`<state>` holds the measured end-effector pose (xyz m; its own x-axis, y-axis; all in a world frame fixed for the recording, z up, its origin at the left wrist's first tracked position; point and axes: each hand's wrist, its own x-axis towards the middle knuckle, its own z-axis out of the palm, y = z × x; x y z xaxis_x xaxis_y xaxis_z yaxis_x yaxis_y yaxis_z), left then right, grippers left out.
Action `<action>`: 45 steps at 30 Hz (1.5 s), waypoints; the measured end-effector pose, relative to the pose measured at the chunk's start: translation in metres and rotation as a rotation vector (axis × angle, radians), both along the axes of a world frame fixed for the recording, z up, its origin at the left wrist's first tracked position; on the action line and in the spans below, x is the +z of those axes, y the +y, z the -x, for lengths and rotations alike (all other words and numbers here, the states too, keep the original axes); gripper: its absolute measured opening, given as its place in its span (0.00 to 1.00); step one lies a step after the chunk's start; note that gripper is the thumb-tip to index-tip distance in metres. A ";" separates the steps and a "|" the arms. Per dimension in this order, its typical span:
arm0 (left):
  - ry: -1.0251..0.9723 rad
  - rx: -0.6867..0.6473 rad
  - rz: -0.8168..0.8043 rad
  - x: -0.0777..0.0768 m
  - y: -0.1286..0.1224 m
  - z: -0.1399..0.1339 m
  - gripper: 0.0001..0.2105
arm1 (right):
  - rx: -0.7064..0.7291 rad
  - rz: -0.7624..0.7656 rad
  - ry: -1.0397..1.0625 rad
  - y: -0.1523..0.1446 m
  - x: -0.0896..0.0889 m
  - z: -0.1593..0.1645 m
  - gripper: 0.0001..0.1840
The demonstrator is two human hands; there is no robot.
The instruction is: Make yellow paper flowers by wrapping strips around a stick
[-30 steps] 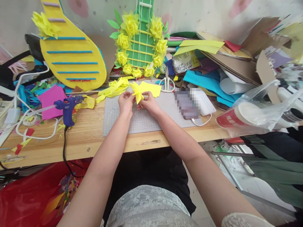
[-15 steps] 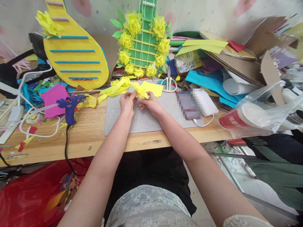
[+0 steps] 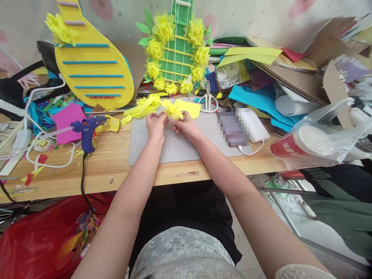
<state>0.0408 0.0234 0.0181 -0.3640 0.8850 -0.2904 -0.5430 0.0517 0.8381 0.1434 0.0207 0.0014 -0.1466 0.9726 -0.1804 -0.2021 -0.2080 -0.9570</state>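
Observation:
A yellow paper flower is pinched between my two hands above the grey cutting mat. My left hand has its fingers closed on the flower's left side. On the right side, my right hand grips it too, fingers curled. Just behind the flower lies a stack of yellow paper. More cut yellow paper pieces are heaped to the left of it. White-handled scissors rest behind the mat's far edge, right of the stack.
Left stands a blue glue gun with a trailing cord. A yellow cardboard instrument and a green one with flowers lean at the back. At right are a blurred phone, a white power bank and a bagged cup.
The flower has turned slightly in my fingers, and its petals show more spread. Both hands stay in nearly the same place. The whole view has shifted a little.

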 end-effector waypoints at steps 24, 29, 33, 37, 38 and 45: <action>0.738 0.009 -0.345 -0.007 -0.008 0.009 0.13 | -0.216 -0.806 -0.809 0.002 0.025 -0.021 0.14; 0.920 -0.105 -0.424 -0.014 -0.007 0.006 0.12 | -0.196 -0.838 -1.066 0.009 0.024 -0.009 0.11; 0.930 -0.134 -0.444 -0.017 -0.004 0.007 0.12 | -0.175 -0.810 -1.054 0.020 0.013 -0.011 0.13; 0.889 -0.150 -0.414 -0.015 -0.003 0.008 0.12 | -0.167 -0.768 -1.029 0.026 0.008 -0.014 0.16; 0.870 -0.145 -0.399 -0.014 -0.004 0.008 0.12 | -0.160 -0.749 -1.034 0.026 0.007 -0.014 0.16; 0.774 -0.141 -0.361 -0.008 -0.007 0.005 0.12 | -0.183 -0.786 -1.055 0.024 0.003 -0.012 0.15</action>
<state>0.0355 0.0166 0.0100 -0.2230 0.9271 0.3013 0.1784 -0.2650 0.9476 0.1555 0.0448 0.0043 -0.1411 0.8603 0.4899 0.7413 0.4198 -0.5237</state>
